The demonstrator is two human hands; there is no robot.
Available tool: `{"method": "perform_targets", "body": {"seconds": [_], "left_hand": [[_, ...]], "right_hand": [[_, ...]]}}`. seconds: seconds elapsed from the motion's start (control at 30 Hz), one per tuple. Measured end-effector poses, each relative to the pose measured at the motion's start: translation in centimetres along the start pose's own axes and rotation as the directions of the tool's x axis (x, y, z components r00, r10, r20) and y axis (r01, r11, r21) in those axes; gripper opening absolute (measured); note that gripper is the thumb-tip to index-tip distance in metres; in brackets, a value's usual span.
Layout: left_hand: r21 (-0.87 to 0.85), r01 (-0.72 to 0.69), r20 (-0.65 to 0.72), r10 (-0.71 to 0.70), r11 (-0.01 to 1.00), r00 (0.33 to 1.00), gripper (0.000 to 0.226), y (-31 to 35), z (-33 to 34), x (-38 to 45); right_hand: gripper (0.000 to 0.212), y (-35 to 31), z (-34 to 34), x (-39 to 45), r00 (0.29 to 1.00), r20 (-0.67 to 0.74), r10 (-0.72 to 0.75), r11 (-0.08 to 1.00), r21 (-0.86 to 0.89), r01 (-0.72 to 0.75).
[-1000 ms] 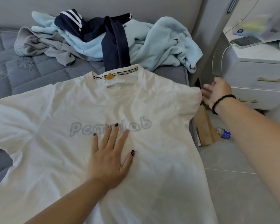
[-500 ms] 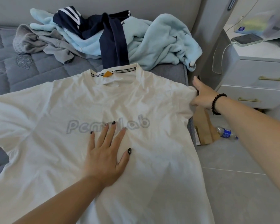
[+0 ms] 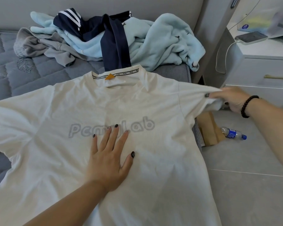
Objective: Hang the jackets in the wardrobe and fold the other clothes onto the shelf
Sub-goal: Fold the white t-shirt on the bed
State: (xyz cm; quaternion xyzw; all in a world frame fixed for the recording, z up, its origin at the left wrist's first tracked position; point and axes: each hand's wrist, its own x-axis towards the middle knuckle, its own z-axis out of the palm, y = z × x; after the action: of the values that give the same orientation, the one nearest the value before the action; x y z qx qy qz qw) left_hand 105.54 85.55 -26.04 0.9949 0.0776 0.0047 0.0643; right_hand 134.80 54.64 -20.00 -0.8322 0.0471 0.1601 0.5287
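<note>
White T-shirt [image 3: 55, 136] spread front-up across the near edge of the bed [image 3: 39, 74], collar toward the headboard, grey lettering across the chest. Left hand [image 3: 108, 160] laid flat on the chest just below the lettering, fingers straight and splayed, fingertips [image 3: 115, 128] overlapping the letters, palm pressing the fabric down. Right hand [image 3: 230, 98] out past the bed's right edge, thumb and curled fingers pinching the end of the shirt's right sleeve, sleeve drawn taut and lifted off the mattress toward the nightstand [image 3: 260, 69]. Black bead bracelet [image 3: 248, 106] on that wrist. Hands well apart, one at the shirt's middle, the other at its sleeve end. Other sleeve lying loose toward the left border of the view, hem hanging near the bottom border.

Behind the collar, a heap of other clothes: light blue fleece garment [image 3: 162, 39], navy garment with white stripes [image 3: 95, 26] draped over it with a strip reaching down to the collar, grey garment [image 3: 44, 46] at the left of the heap. On the nightstand top, a phone [image 3: 252, 37] with a white cable. On the tiled floor [image 3: 243, 193] beside the bed, a brown paper bag [image 3: 209, 128] and a plastic bottle [image 3: 234, 133] on its side.
</note>
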Motion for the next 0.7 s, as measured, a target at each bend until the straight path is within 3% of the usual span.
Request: {"method": "perform_targets", "body": {"seconds": [0.07,0.13,0.23,0.33,0.43,0.57,0.63,0.7], "left_hand": [[0.007,0.0,0.0,0.0,1.0,1.0,0.068,-0.1,0.0,0.0],[0.015,0.001,-0.005,-0.001,1.0,1.0,0.068,-0.2,0.0,0.0],[-0.004,0.006,-0.008,-0.006,1.0,1.0,0.067,-0.1,-0.1,0.0],[-0.001,0.01,-0.009,-0.01,1.0,1.0,0.067,0.0,0.0,0.0],[-0.002,0.011,-0.014,-0.012,1.0,1.0,0.067,0.0,0.0,0.1],[0.004,0.014,-0.012,-0.014,1.0,1.0,0.068,0.0,-0.1,0.0],[-0.008,0.013,-0.012,-0.013,1.0,1.0,0.069,-0.1,-0.1,0.0],[-0.017,0.013,-0.007,-0.014,1.0,1.0,0.069,-0.1,-0.2,0.0]], "right_hand": [[0.009,0.2,-0.5,-0.6,0.994,-0.096,0.043,0.895,0.445,0.004],[0.009,0.8,-0.5,-1.4,0.998,-0.019,0.065,0.772,0.634,-0.039],[0.018,3.3,0.3,-2.7,0.975,0.188,0.12,0.724,0.656,-0.216],[0.016,5.8,1.9,-4.2,0.939,0.28,0.198,0.778,0.538,-0.324],[0.008,6.8,2.3,-4.6,0.959,0.163,0.234,0.778,0.56,-0.285],[0.002,5.3,-0.9,-3.8,0.977,-0.133,0.168,0.506,0.862,0.03],[0.007,4.5,-1.9,-3.7,0.973,-0.174,0.153,0.425,0.9,0.094],[0.018,4.7,-1.6,-4.0,0.981,-0.123,0.152,0.437,0.898,0.045]]}}
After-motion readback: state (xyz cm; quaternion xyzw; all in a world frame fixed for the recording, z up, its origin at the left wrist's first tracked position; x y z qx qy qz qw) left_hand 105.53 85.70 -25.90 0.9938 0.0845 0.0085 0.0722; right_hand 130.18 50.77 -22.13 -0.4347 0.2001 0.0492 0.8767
